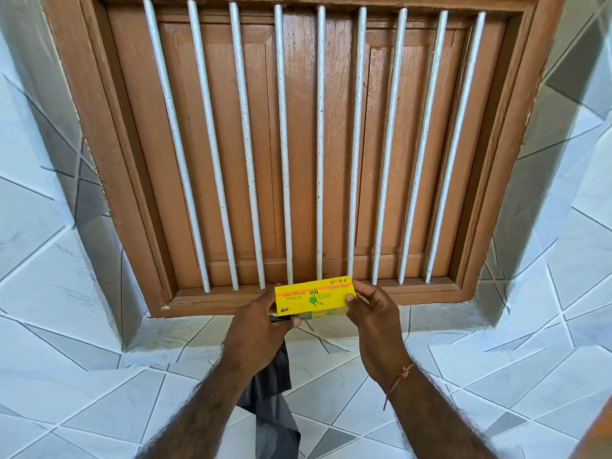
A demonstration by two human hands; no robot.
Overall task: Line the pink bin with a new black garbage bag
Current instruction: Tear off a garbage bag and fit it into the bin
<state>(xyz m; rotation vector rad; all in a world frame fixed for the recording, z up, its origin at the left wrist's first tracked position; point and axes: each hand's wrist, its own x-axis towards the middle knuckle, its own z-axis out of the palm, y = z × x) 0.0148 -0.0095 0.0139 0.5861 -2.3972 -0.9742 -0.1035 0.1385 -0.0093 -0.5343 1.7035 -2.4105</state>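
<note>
A yellow box of garbage bags [314, 298] is held level at the sill of a shuttered window, its print upside down to me. My right hand [372, 321] grips its right end. My left hand [256, 326] holds its left end and also pinches a black garbage bag [273, 412], which hangs down below that hand between my forearms. The pink bin is not in view.
A brown wooden window [298, 144] with closed shutters and several white vertical bars fills the wall ahead. Its wooden sill [430, 294] runs just behind the box. White and grey tiles [530, 359] cover the wall around and below it.
</note>
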